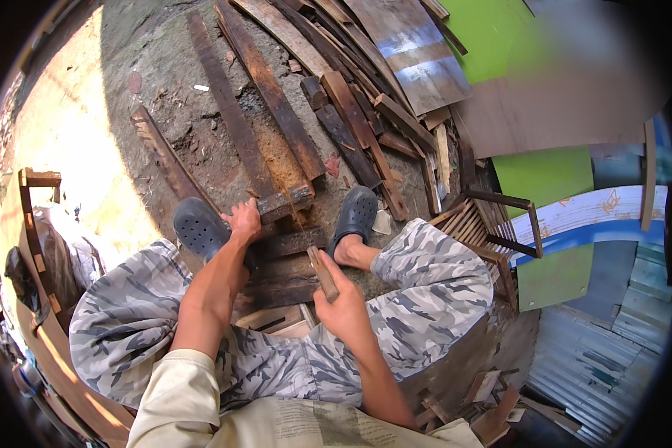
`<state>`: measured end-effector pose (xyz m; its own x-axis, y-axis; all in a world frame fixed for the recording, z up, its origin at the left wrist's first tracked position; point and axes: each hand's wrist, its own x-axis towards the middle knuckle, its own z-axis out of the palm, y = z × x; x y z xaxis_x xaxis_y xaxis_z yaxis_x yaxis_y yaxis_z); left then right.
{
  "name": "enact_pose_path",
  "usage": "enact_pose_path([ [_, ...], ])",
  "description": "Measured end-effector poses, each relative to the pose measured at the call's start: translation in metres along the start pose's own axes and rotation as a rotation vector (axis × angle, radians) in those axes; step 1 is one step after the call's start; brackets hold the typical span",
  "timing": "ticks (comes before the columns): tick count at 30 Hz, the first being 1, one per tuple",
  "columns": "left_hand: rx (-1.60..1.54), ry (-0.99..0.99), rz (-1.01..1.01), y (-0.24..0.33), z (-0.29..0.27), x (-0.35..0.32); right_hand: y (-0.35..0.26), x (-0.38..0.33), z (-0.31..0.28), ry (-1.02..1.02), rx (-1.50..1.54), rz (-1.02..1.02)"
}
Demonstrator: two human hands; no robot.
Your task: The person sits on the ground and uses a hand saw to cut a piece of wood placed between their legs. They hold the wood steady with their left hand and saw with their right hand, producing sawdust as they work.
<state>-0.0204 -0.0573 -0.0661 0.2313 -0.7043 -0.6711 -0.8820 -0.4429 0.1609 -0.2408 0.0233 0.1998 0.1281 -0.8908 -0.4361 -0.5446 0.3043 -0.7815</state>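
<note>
A long, dark, weathered plank lies on the bare ground, running away from the person; its near end is rough and rust-brown, stacked with a second similar plank just beside it on the right. Both near ends lie between the person's two dark perforated clogs, just above a few shorter dark boards lying crosswise under the knees.

The left hand reaches down to the near end of the plank, fingers curled over its edge and touching the wood; how firmly it grips cannot be told. The right hand is clenched around a short, brownish stick-like piece of wood, which points up and to the left from the fist, near the right clog and the crosswise boards.

Beyond the planks, farther from the person, lies a heap of scrap boards. Right of the plank stand a small slatted wooden frame and green panels.
</note>
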Motion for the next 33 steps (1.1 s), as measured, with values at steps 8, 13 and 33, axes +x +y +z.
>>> enact_pose_path([
  [8, 0.009, 0.023, 0.004, -0.003, 0.004, 0.000, 0.007, -0.002, 0.003, -0.034, 0.009, -0.010],
  [13, 0.006, 0.029, 0.019, 0.001, 0.000, -0.004, -0.002, -0.023, -0.011, 0.002, 0.046, -0.011],
  [33, 0.027, 0.041, 0.017, -0.002, 0.010, -0.001, 0.036, 0.053, 0.025, -0.006, 0.100, 0.011],
])
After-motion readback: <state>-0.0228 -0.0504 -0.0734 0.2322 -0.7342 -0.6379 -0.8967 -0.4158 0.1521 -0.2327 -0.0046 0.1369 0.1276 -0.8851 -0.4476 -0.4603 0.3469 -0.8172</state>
